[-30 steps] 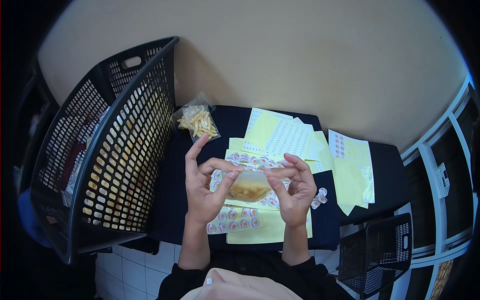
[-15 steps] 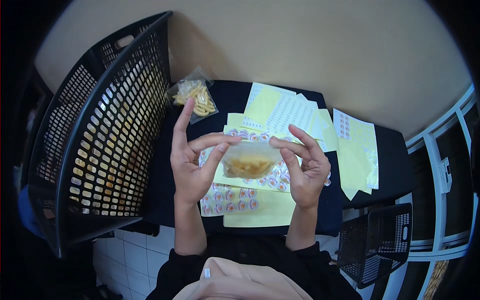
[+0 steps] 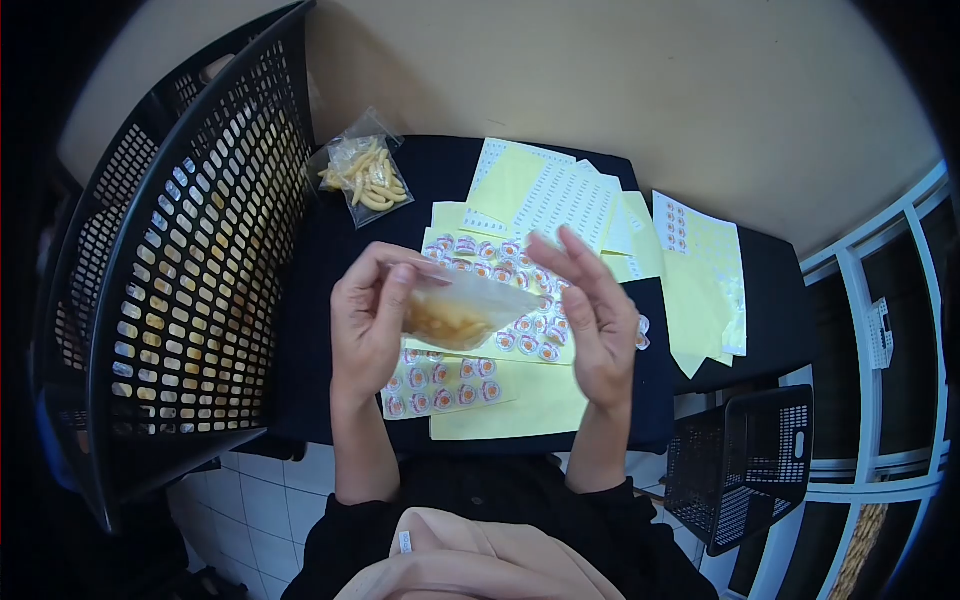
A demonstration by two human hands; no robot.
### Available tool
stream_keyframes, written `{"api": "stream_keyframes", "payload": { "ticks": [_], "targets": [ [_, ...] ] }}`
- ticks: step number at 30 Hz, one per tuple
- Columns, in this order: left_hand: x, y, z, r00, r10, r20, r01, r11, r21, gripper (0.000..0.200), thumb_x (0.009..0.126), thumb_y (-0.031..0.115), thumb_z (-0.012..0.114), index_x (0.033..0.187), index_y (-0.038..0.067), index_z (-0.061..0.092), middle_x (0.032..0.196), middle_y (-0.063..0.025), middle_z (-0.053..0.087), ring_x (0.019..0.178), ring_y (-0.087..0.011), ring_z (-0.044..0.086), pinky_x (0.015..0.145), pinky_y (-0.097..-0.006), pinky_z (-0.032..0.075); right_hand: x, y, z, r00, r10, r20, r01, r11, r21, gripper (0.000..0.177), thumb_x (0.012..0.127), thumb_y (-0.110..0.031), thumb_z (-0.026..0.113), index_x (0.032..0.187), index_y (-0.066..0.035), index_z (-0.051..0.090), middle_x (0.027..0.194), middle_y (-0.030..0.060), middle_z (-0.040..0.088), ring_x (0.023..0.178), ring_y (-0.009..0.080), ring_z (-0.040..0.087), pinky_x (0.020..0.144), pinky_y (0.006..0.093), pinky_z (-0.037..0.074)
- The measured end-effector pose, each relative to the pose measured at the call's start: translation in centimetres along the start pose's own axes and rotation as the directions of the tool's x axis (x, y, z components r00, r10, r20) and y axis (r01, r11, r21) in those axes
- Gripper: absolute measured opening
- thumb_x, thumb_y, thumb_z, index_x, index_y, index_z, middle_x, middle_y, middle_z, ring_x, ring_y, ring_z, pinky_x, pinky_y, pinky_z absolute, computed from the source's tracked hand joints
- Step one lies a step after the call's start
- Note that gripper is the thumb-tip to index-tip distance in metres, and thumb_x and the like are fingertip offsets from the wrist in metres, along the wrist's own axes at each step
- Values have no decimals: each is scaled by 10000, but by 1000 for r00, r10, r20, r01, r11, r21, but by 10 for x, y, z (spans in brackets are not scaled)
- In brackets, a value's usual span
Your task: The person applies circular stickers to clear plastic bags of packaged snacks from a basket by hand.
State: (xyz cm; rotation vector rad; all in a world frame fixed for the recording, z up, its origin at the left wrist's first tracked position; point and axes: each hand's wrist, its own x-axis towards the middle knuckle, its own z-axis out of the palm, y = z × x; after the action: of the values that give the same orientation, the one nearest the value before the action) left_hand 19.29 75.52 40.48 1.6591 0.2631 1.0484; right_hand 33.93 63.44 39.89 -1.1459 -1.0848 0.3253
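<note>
Grip of the left hand (image 3: pixel 370 322) is clamped: thumb and fingers pinch the left end of a small clear bag (image 3: pixel 462 308), which holds pale yellow snack pieces. The bag is raised above the bench (image 3: pixel 325 255), roughly level, between both hands. The right hand (image 3: pixel 597 312) is just beside the bag's right end, its grip apart with the fingers spread and straight. Motion blur hides whether it touches the bag.

Directly under the bag lie yellow sticker sheets (image 3: pixel 455 388) carrying rows of round orange-and-white stickers. Beyond them, further yellow sheets with small white labels (image 3: pixel 565 205) overlap on the dark bench cover. One more sheet with a few orange stickers (image 3: pixel 682 228) lies to the right.

A second clear bag of snack pieces (image 3: pixel 365 177) rests on the far left corner of the bench, just beside a large black perforated basket (image 3: pixel 180 285). A smaller black basket (image 3: pixel 742 470) stands low at the right.
</note>
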Motion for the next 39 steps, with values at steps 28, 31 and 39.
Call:
{"api": "stream_keyframes", "payload": {
  "ticks": [28,31,39],
  "targets": [
    [3,-9,-14,957,-140,-254,92,977,-191,226,910,179,343,805,36,484,645,-7,486,566,-41,442,540,-165,366,-41,60,-49,895,445,-42,-272,469,-840,59,618,-20,605,672,-2,589,672,140,592,672,280,580,642,363,451],
    [7,-8,-14,965,-137,-223,97,979,-180,227,912,179,337,815,36,484,643,-6,488,571,-42,455,546,-163,372,-41,60,-53,854,515,-74,-387,534,-752,72,633,-26,592,699,2,584,661,158,593,633,292,578,624,359,453],
    [12,-16,-4,942,-236,-239,189,961,-202,249,885,188,417,880,-17,558,716,-68,584,611,-103,566,532,-211,473,-21,22,-41,953,224,203,-197,970,-143,81,704,-43,619,764,-22,568,1075,133,531,1009,218,506,829,321,387]
  ]
}}
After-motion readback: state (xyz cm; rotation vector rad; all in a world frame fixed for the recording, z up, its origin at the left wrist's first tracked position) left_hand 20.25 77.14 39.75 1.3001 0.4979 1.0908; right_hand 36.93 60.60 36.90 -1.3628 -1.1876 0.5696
